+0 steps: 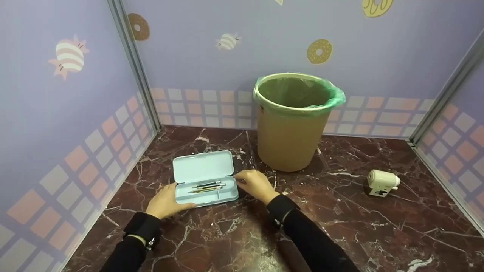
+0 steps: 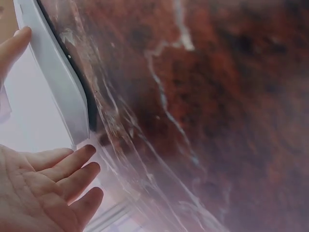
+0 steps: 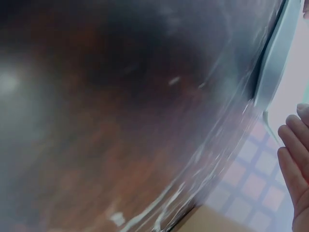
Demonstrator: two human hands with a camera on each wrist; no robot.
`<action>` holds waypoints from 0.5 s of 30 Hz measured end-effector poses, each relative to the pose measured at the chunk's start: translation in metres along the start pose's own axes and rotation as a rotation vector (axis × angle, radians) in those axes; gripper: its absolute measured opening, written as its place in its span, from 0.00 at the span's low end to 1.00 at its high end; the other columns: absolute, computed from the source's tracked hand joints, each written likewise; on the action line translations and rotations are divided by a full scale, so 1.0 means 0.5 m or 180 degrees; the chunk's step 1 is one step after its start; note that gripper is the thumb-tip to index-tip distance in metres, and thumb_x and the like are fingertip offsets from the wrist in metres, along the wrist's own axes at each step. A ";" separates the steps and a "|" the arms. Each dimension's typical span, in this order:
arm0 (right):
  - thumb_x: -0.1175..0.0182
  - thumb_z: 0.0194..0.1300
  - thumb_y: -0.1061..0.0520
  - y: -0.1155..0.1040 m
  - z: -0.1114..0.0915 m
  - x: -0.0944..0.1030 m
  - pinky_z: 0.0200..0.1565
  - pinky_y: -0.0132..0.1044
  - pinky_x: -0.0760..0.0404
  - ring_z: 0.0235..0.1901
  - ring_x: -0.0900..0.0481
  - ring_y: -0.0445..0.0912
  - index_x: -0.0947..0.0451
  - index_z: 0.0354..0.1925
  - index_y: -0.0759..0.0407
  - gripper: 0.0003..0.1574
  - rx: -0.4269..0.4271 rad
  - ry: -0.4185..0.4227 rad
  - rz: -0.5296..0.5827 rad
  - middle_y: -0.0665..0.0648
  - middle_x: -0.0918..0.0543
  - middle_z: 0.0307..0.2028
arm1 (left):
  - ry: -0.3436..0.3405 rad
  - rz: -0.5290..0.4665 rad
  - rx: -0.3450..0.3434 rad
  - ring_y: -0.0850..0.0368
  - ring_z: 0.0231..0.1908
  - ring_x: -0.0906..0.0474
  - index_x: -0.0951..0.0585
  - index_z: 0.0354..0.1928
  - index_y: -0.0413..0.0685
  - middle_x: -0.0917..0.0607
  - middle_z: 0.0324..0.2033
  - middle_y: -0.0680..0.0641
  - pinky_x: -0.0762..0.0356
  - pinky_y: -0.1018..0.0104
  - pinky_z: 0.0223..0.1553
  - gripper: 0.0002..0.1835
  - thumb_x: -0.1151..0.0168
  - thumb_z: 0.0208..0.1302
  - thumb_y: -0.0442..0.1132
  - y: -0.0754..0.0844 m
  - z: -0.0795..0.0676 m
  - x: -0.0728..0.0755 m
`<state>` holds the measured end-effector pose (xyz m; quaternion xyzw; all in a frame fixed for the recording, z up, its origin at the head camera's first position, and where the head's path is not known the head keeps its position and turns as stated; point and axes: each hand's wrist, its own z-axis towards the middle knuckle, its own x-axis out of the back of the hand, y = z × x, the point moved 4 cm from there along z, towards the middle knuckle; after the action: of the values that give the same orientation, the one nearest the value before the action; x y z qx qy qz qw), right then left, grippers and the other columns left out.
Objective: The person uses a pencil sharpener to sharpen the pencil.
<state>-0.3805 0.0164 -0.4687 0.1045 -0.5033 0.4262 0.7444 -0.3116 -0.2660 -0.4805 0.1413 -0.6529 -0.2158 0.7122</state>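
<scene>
A light blue pencil case (image 1: 183, 197) lies on the marbled surface, its lid (image 1: 204, 167) raised toward the back. Several pencils (image 1: 206, 187) lie inside it. At the case's left end is my left hand (image 1: 164, 202), with the thumb along the front edge. In the left wrist view that hand's fingers (image 2: 79, 181) are extended beside the corner of the case (image 2: 58, 82). My right hand (image 1: 258, 185) is at the right end, fingertips at the rim. The right wrist view shows its fingers (image 3: 292, 150) fairly straight, close to the case wall (image 3: 277, 63). Neither hand grips anything.
A tan bin (image 1: 289, 145) with a green liner bag (image 1: 334, 99) stands behind the case, to its right. Farther right sits a small cream device (image 1: 382, 183) with a side knob, resembling a pencil sharpener. Patterned purple panels (image 1: 211, 68) enclose the back and sides.
</scene>
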 end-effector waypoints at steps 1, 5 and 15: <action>0.31 0.63 0.61 -0.004 0.004 -0.001 0.48 0.43 0.13 0.43 0.09 0.51 0.12 0.46 0.60 0.12 0.0009 0.0009 -0.0013 0.57 0.08 0.44 | -0.0022 0.0000 0.0015 0.32 0.56 0.20 0.27 0.63 0.28 0.18 0.55 0.29 0.23 0.38 0.59 0.50 0.21 0.48 0.60 0.000 0.001 -0.001; 0.31 0.64 0.59 -0.016 0.018 -0.010 0.45 0.43 0.13 0.42 0.09 0.50 0.11 0.46 0.58 0.12 0.0022 -0.0044 -0.0087 0.56 0.08 0.43 | -0.0105 0.0018 0.0101 0.33 0.57 0.21 0.29 0.64 0.28 0.20 0.57 0.28 0.24 0.38 0.59 0.51 0.22 0.49 0.60 0.000 0.002 -0.002; 0.32 0.64 0.61 -0.035 0.046 -0.050 0.48 0.42 0.13 0.45 0.10 0.50 0.11 0.47 0.58 0.12 0.0042 -0.0303 -0.0191 0.55 0.08 0.44 | -0.0104 -0.0029 0.0118 0.33 0.58 0.21 0.28 0.65 0.30 0.21 0.59 0.28 0.24 0.38 0.60 0.50 0.21 0.49 0.59 0.004 -0.003 -0.002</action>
<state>-0.3857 -0.0211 -0.4742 0.1445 -0.5320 0.4016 0.7314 -0.3098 -0.2637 -0.4805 0.1539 -0.6677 -0.2092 0.6977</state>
